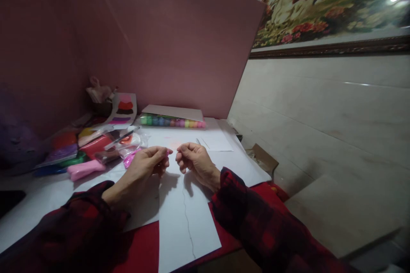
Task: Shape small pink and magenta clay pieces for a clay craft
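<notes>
Above a white sheet of paper with a wavy pencil line, my two hands face each other, a small gap between their fingertips. My left hand is closed in a pinch on a small bit of bright pink modelling clay, seen at its fingertips. My right hand has thumb and forefinger pressed together; whatever they hold, if anything, is too small to make out. Beside my left wrist lies a bright pink lump of clay in clear wrapping.
Several coloured clay packs are heaped at the left, with a pale pink pack in front. Behind the hands lies a clear pack of many-coloured pieces. A colour-swatch sheet leans at the back left. A cardboard box stands right.
</notes>
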Action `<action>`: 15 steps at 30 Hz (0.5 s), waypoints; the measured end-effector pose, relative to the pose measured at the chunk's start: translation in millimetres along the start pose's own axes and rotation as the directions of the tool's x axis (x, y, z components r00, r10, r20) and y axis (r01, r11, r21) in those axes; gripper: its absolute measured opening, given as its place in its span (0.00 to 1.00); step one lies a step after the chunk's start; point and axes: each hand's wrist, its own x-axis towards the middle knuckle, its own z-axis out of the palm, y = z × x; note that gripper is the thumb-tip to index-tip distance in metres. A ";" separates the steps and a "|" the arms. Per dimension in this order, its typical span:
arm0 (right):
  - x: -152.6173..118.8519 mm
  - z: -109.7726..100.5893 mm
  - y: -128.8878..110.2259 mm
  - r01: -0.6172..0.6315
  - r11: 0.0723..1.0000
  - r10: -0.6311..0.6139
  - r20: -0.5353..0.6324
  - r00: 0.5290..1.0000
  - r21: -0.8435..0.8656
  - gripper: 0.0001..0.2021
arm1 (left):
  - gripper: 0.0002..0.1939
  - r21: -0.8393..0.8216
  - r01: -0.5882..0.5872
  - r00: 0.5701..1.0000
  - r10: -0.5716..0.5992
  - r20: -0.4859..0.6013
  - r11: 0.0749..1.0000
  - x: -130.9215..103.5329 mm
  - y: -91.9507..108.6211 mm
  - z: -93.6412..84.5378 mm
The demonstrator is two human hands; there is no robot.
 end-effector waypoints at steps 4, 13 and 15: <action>-0.8 0.2 0.0 0.007 1.000 -0.007 -0.016 1.000 -0.017 0.19 | 0.22 -0.024 -0.024 1.000 0.024 0.010 0.999 1.5 -1.3 -0.6; -1.0 2.7 -2.4 -0.004 0.997 -0.003 -0.079 0.997 -0.081 0.20 | 0.18 0.048 -0.036 0.999 0.036 0.001 0.998 0.3 -0.3 0.4; 0.1 1.8 -2.7 0.001 0.996 -0.011 -0.104 0.995 -0.094 0.20 | 0.19 0.025 -0.028 0.999 0.027 0.027 0.999 -0.5 -0.3 1.1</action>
